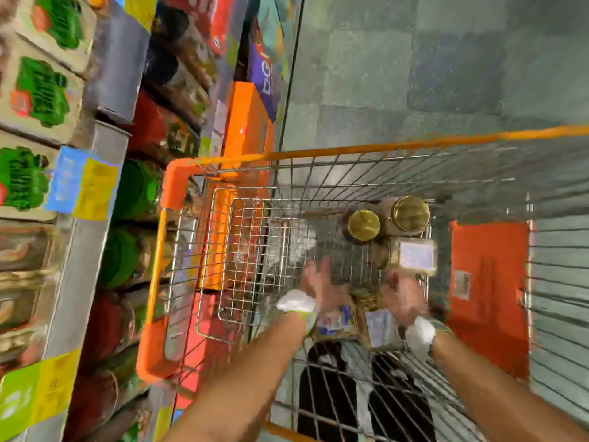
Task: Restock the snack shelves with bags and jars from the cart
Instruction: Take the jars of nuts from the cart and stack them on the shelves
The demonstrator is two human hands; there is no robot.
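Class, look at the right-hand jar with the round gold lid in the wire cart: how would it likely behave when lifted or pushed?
The gold-lidded jar looks rigid, so it should keep shape when gripped. Its round body would probably roll if tipped. On the grid floor of the wire cart it may wobble when nudged.

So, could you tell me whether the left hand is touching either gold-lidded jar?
Apart. The head view shows open wire mesh between the left hand and the nearer gold-lidded jar; the other jar lies farther off.
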